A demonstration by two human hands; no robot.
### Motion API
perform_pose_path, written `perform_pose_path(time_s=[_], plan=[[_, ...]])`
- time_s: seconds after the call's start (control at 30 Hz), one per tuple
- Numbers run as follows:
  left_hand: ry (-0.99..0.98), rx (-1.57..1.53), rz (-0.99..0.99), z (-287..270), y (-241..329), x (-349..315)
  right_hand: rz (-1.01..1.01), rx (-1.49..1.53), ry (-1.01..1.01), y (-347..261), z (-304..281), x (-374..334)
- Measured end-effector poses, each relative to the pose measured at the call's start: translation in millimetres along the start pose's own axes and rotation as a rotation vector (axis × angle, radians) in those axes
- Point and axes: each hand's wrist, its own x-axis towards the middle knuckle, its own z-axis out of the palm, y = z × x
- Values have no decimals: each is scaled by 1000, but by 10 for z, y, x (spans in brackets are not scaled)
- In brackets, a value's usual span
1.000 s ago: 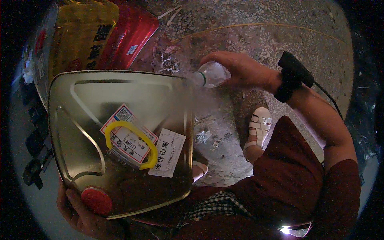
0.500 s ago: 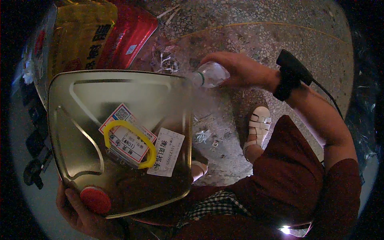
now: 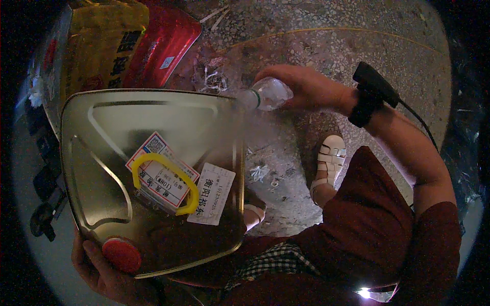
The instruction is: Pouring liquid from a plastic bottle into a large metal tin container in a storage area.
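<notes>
A big gold-coloured metal can (image 3: 153,117) fills the left and middle of the view, its top facing up. On that top are a yellow carrying handle (image 3: 193,201), a red round cap (image 3: 121,255) and paper labels (image 3: 213,191). My left hand (image 3: 99,270) grips the can's near-left corner beside the cap. Beyond the can's right edge, my right hand (image 3: 301,86) is closed round a clear plastic bottle (image 3: 273,94). The bottle lies tilted, its green-ringed neck pointing left at the can's far-right corner. A hazy blur hides whether the neck touches the can.
Wrapped packs, one yellow (image 3: 104,43) and one red (image 3: 171,43), stand behind the can. Scraps of clear plastic (image 3: 214,76) litter the speckled floor (image 3: 377,30). A black device (image 3: 375,84) with a cable is strapped to my right wrist. My sandalled foot (image 3: 332,158) rests below it.
</notes>
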Motion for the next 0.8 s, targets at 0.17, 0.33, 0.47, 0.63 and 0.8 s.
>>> perform_pose_path(time_s=[0.17, 0.33, 0.47, 0.63, 0.8], plan=[[-22, -28, 7, 16, -47, -9, 37, -5, -13, -3, 14, -20], [-26, -45, 1, 16, -52, -10, 34, 40, -18, 2, -15, -20], [-34, -55, -8, 6, -59, -25, 16, 44, -15, 3, -18, -24], [-41, -68, -13, -11, -52, -34, 49, 4, -21, -5, -1, -21], [-52, -91, -23, -1, -64, -51, 46, 8, -37, 13, -27, -45]])
